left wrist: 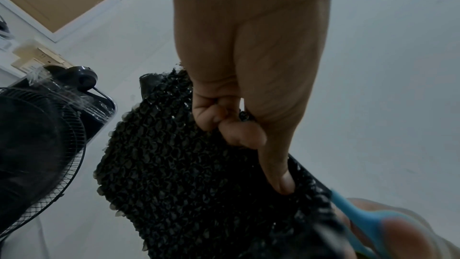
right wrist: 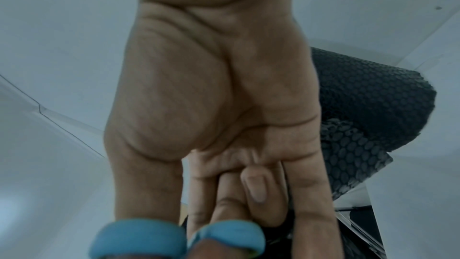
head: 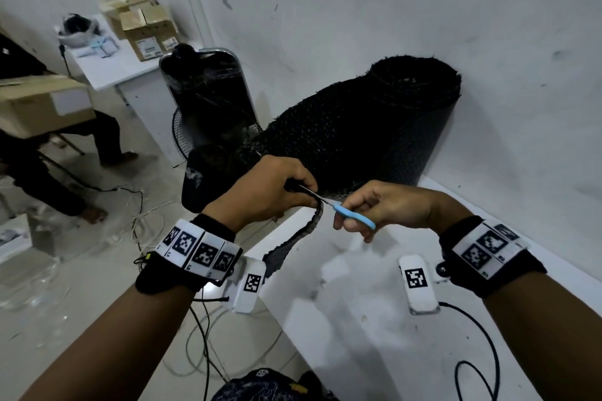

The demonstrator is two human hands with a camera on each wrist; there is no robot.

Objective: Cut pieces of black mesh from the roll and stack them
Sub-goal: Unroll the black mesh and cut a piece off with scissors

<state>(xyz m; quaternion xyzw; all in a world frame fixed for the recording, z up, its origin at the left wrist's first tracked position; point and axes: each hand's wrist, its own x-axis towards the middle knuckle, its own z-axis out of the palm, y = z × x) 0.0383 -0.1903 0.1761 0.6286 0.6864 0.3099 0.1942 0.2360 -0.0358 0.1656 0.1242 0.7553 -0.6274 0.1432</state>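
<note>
Black mesh roll (head: 368,127) lay on white tabletop (head: 374,319); its loose edge pinched in left hand (head: 267,189). Right hand (head: 387,205) gripped blue-handled scissors (head: 345,208), blades at that edge.

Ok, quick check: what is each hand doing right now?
Left hand: pinching the loose edge of the black mesh.
Right hand: fingers in the handles of the blue scissors, blades at the mesh.
</note>
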